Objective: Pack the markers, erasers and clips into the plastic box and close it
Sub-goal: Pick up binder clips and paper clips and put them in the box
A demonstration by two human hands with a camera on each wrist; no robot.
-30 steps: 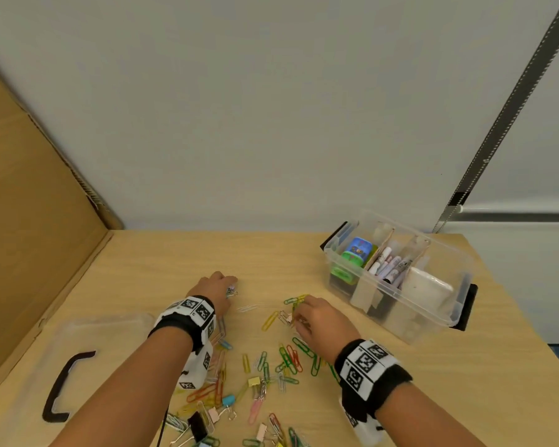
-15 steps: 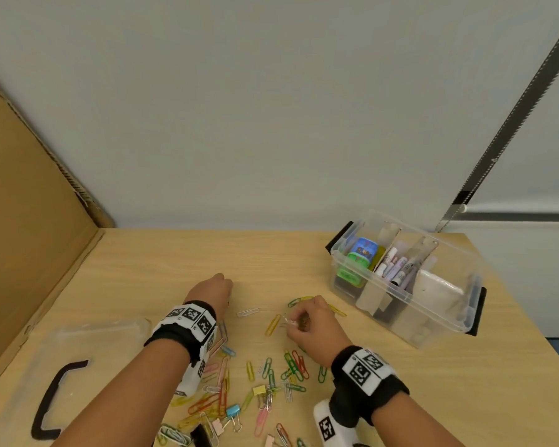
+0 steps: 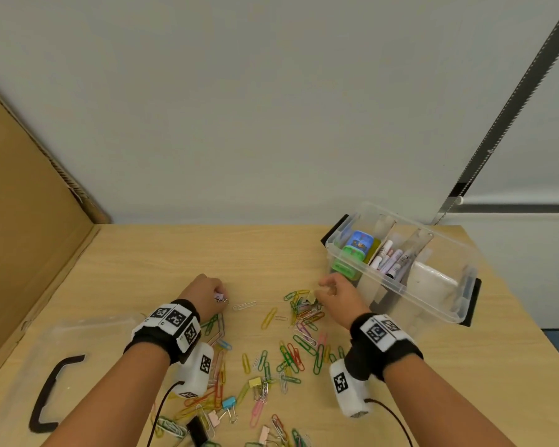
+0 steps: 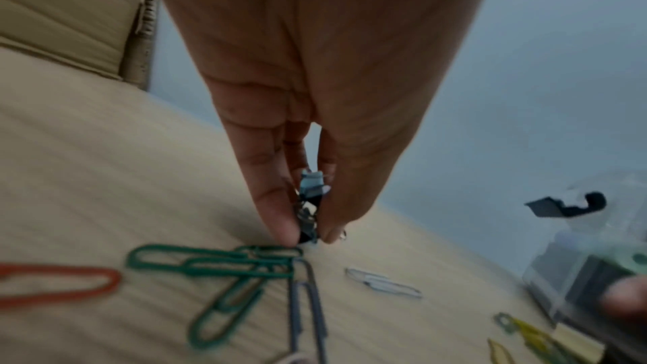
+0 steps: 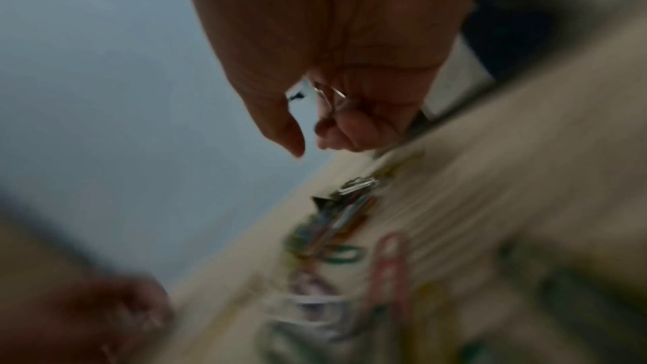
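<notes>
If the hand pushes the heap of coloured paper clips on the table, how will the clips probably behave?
The paper clips look thin, flat and small, so they are probably light and should slide on the smooth wooden table rather than roll. Several overlap and cross, so some will likely hook together and drag as a clump. Lying flat, single clips are probably awkward to pinch up.

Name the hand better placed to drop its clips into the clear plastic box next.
Probably the right hand: it hovers beside the clear plastic box with metal clips curled in its fingers, while the left hand pinches clips farther away.
</notes>
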